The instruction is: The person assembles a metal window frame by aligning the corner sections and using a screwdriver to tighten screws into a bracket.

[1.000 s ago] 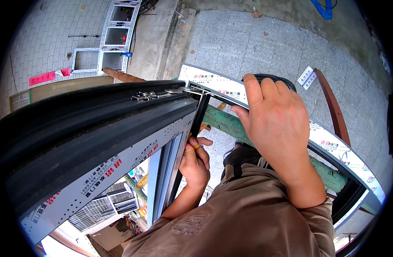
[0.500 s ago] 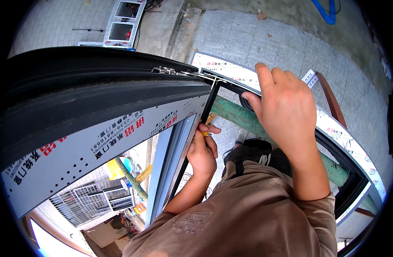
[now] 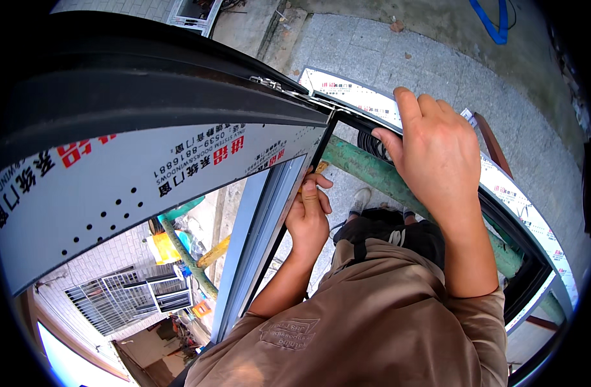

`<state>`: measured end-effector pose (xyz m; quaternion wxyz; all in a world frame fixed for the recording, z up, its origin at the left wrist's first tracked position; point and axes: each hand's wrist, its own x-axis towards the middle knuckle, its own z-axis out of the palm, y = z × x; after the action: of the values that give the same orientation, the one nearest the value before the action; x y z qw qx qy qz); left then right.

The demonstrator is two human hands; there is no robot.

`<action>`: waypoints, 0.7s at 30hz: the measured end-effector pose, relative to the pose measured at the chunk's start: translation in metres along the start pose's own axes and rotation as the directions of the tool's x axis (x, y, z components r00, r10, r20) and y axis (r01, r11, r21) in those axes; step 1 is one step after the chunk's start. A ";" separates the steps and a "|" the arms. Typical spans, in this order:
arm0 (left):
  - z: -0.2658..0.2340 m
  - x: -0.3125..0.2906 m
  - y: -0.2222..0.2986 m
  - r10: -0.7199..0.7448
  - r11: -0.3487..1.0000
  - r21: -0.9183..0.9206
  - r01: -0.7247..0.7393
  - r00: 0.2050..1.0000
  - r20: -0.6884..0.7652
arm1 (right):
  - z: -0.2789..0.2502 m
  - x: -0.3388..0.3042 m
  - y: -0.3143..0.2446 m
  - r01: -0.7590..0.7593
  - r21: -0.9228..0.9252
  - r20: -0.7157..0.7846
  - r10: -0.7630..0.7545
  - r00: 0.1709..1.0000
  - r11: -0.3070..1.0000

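Note:
My right hand (image 3: 440, 155) is wrapped over the far rail of a dark window frame (image 3: 360, 100) covered with printed white film, thumb on the inner side. My left hand (image 3: 308, 219) is closed beside the upright edge where an opened sash (image 3: 199, 158) meets that frame. Only a sliver of yellow, from a small yellow tool, shows at its fingers; the rest is hidden. A metal hinge arm (image 3: 266, 82) links sash and frame at the top corner.
A green pipe (image 3: 366, 171) crosses behind the frame opening. Dark coiled cable (image 3: 373, 143) lies beyond the rail. A reddish-brown bar (image 3: 495, 145) and a blue strap (image 3: 495, 29) are on the ground. Barred windows (image 3: 118, 300) show through the sash.
The sash looms larger, and the hinge corner has shifted right in view. My left hand has turned, hiding most of the yellow tool. The right hand keeps its hold on the rail.

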<state>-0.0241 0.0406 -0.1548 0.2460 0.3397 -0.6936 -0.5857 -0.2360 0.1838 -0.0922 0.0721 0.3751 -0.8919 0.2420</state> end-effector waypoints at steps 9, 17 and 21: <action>0.008 -0.003 -0.004 0.029 1.000 -0.002 -0.029 0.996 -0.085 | -0.001 0.000 0.000 -0.016 0.006 0.035 0.016 0.999 1.000; 0.011 -0.001 -0.006 0.043 0.999 0.011 -0.042 0.992 -0.117 | -0.001 0.000 0.001 -0.010 0.023 0.005 0.010 1.000 1.000; 0.010 0.000 -0.003 0.031 1.000 0.004 -0.031 0.996 -0.087 | 0.000 -0.001 0.003 -0.004 0.044 0.008 0.004 1.000 0.999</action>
<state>-0.0314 0.0467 -0.1600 0.2847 0.3544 -0.6883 -0.5654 -0.2377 0.1862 -0.0933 0.0599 0.3757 -0.8875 0.2601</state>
